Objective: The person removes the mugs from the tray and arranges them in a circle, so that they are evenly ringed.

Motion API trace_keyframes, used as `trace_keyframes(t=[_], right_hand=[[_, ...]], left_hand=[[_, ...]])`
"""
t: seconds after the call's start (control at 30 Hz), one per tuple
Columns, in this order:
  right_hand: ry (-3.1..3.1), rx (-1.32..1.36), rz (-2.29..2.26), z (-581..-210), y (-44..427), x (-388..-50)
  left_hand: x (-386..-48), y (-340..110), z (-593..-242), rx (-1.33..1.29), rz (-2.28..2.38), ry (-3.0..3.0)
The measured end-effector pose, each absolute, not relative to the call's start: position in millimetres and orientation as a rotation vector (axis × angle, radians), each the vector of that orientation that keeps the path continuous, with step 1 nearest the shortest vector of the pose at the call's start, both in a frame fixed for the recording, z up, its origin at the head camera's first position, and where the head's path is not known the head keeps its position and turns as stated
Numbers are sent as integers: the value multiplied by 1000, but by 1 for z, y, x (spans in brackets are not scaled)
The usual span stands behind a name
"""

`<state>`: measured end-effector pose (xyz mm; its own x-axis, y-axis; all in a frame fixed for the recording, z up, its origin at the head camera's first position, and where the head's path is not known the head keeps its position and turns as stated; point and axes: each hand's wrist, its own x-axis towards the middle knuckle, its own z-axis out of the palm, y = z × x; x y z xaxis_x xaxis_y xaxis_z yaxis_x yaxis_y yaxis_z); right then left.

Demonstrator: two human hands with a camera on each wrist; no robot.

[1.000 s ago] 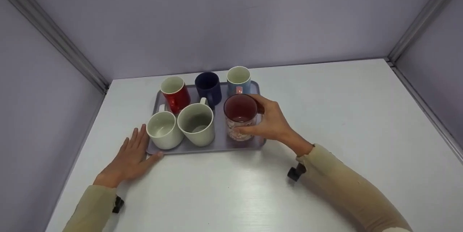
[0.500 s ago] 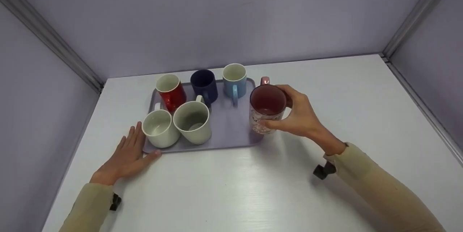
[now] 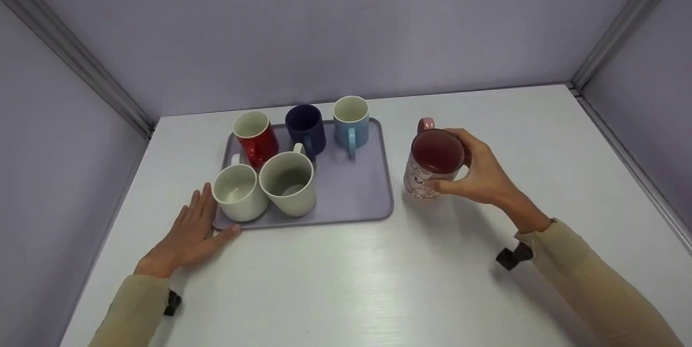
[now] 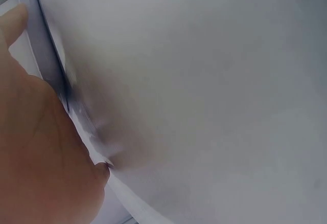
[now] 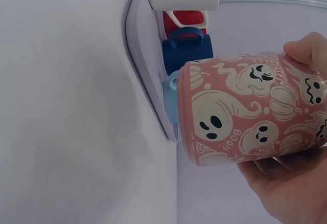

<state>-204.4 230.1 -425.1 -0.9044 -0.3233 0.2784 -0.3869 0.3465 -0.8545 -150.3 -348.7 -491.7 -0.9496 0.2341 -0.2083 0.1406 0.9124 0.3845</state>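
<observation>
My right hand grips a pink mug with a dark red inside, to the right of the tray. In the right wrist view the pink mug shows white ghosts and pumpkins, its base above the table. My left hand lies flat with straight fingers at the left front corner of the grey-purple tray. On the tray stand a red mug, a dark blue mug, a light blue mug and two white mugs.
The white table reaches out around the tray. A pale purple wall stands behind it, with side walls and grey metal corner strips at left and right. A small black device sits at my right cuff.
The pink mug, gripped in my right hand, has moved from the tray's right part to the right, past the tray's edge. My left hand has stayed at the tray's corner.
</observation>
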Motion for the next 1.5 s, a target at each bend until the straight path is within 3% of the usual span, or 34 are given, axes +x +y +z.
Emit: trace_keyframes(t=[0.7, 1.5], right_hand=[[-2608, 793, 1719, -458, 286, -220], [-2599, 939, 1815, -458, 315, -227]], left_hand=[[-153, -350, -493, 285, 574, 2816], [-151, -349, -492, 282, 591, 2819]])
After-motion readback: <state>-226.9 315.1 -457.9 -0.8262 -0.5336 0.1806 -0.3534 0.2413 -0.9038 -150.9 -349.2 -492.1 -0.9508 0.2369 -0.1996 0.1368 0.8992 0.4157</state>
